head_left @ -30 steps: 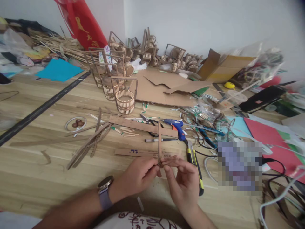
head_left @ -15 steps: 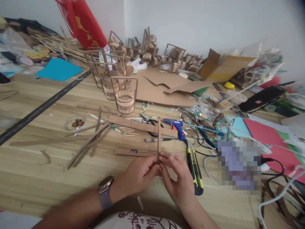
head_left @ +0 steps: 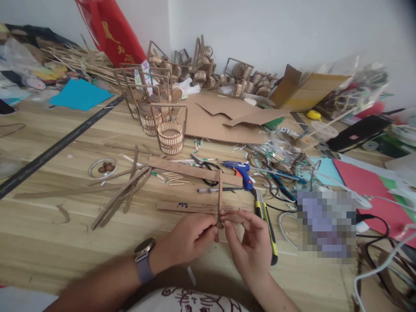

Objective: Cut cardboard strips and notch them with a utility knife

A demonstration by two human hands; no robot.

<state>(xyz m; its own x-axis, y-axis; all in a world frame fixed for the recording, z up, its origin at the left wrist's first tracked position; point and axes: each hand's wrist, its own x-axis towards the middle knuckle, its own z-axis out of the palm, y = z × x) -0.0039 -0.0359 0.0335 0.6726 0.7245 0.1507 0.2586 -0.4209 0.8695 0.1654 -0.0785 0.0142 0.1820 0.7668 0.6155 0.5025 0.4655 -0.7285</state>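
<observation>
A narrow brown cardboard strip [head_left: 220, 190] stands on end between my hands, pointing away from me. My left hand [head_left: 191, 236], with a watch on its wrist, pinches the strip's near end between thumb and fingers. Against the same end, my right hand [head_left: 248, 238] presses its thumb and fingertips. The very end of the strip is partly hidden by the fingers. Just beyond lies a flat cardboard piece [head_left: 182, 208] with blue writing. A yellow and black utility knife [head_left: 271, 234] lies beside my right hand, partly behind it.
Ahead lie a blue glue gun [head_left: 238, 167], black-handled scissors [head_left: 208, 173], a pen [head_left: 204, 190] and matchsticks [head_left: 173, 177]. Small slatted buckets [head_left: 170, 138] stand farther back. Loose cardboard strips [head_left: 121, 199] lie at left, cables and coloured paper [head_left: 364, 186] at right.
The cardboard strip has shifted slightly right and its far end has come lower. My right hand has moved a little right, covering more of the utility knife, and its fingers are bent differently.
</observation>
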